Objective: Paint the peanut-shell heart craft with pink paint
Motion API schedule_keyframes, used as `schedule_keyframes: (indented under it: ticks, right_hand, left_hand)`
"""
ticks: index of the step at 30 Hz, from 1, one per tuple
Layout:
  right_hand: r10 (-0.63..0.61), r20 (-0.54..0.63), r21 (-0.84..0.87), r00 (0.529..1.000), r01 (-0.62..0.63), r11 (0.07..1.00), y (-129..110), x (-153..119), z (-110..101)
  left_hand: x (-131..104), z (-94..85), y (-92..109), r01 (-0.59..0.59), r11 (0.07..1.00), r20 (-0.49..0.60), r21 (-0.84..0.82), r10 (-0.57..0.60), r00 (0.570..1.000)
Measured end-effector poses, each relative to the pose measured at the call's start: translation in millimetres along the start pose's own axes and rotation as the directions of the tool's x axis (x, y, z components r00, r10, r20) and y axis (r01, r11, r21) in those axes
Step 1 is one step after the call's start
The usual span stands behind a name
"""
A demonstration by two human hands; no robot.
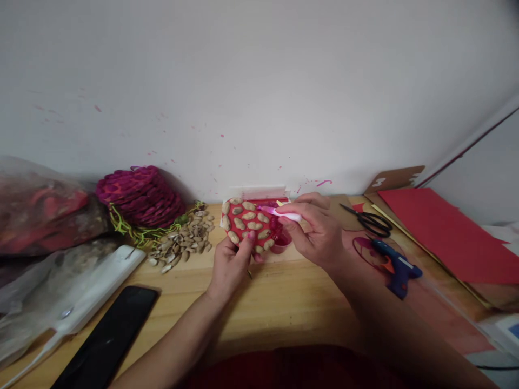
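My left hand grips the lower edge of a red disc with several peanut shells stuck on its face, the thumb lying over the front. In my right hand is a white-handled brush, pinched between thumb and fingers. Its magenta-stained tip touches or nearly touches the shells at the disc's upper right. Just behind the disc stands a small cup of magenta paint, partly hidden by the disc.
Loose peanut shells and a stack of magenta discs are at the left, near a white power strip and black phone. Scissors, a blue glue gun and red sheets lie right.
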State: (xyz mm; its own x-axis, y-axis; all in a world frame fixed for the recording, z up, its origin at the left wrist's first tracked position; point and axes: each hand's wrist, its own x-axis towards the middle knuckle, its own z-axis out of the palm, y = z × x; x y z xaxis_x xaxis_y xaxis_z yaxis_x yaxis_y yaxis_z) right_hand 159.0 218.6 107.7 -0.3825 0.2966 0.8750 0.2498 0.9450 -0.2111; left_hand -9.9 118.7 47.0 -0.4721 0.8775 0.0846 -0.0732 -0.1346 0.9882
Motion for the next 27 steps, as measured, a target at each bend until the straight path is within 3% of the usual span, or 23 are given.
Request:
schedule_keyframes:
  ticks: [12, 27]
  right_hand:
    - [-0.027, -0.012, -0.006, 1.000, 0.027, 1.000, -1.1, -0.3, 1.1]
    - [-0.007, -0.033, -0.033, 0.999, 0.006, 0.999, -0.9, 1.7, -1.7]
  left_hand:
    - [-2.3, 0.4, 6.3, -0.075, 0.994, 0.002, 0.081, 0.075, 0.997]
    - [-1.4, -0.5, 5.8, -0.082, 0.992, -0.008, 0.100, 0.083, 0.997]
